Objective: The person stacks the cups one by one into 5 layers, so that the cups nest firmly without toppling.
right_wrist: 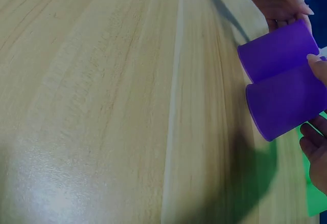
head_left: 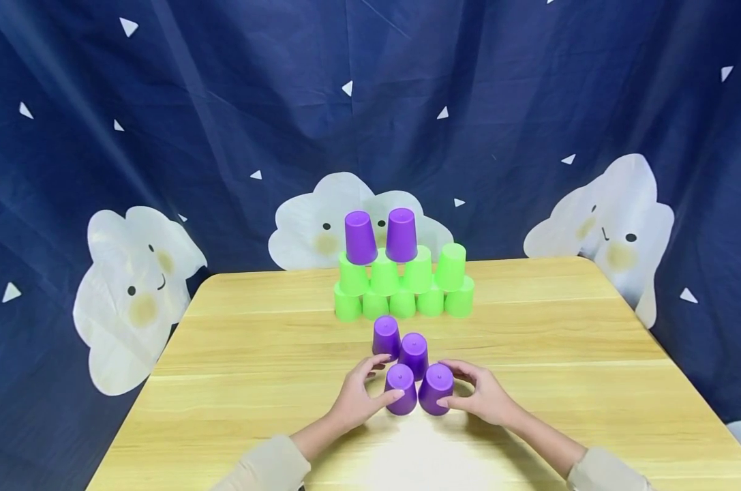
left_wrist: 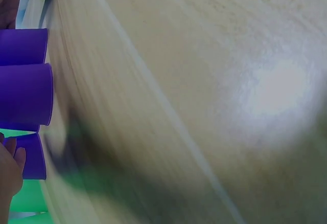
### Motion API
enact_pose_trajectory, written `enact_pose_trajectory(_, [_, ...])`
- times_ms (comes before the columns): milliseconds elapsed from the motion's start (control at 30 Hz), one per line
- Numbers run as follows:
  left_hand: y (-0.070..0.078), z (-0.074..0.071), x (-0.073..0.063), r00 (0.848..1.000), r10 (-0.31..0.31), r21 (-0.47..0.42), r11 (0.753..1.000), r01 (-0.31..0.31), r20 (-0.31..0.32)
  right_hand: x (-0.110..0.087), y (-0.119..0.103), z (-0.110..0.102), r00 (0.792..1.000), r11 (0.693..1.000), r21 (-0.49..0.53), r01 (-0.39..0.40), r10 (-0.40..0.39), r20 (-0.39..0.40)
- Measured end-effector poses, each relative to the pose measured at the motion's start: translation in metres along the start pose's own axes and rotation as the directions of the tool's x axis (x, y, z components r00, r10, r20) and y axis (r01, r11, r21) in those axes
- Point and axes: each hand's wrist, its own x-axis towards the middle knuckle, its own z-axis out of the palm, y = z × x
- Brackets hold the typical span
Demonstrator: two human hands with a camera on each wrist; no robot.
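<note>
Near the front of the table, several purple cups stand upside down. My left hand (head_left: pixel 359 395) curls round the left side of the front-left purple cup (head_left: pixel 401 390), thumb across its front; its index fingertip lies close to the back-left purple cup (head_left: pixel 386 338). Opposite it, my right hand (head_left: pixel 487 397) holds the front-right purple cup (head_left: pixel 435 390) between thumb and fingers. The right wrist view shows that same cup (right_wrist: pixel 286 101) with the thumb along its side. Between and behind the two held cups is another purple cup (head_left: pixel 414 356).
Behind stands a pyramid of upturned green cups (head_left: pixel 403 303) in two rows, with two purple cups (head_left: pixel 401 235) on top toward its left. The wooden table (head_left: pixel 253 341) reaches back to a dark blue curtain (head_left: pixel 235 102) printed with clouds and triangles.
</note>
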Motion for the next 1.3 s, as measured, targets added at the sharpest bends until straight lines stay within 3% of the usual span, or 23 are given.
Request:
enact_pose_trajectory(433, [-0.002,0.009,-0.005,0.999,0.035,0.078,0.996,-0.035,0.004,-0.001,0.008,0.007,0.999,0.999,0.014,-0.033,0.033,0.018])
enact_pose_trajectory(867, [-0.005,0.012,-0.006,0.999,0.045,0.072,0.996,-0.044,-0.012,-0.001,0.004,0.0,0.999,0.999,0.018,-0.044,0.044,0.005])
enact_pose_trajectory(1033, [-0.005,0.012,-0.006,0.999,0.042,0.069,0.997,-0.041,-0.023,0.004,-0.002,-0.01,0.998,0.998,0.01,-0.054,0.054,-0.039])
enact_pose_trajectory(1300, [-0.005,0.011,-0.007,0.999,0.039,0.111,0.993,-0.037,-0.012,0.013,-0.014,-0.029,0.992,0.999,-0.028,0.022,-0.026,-0.121])
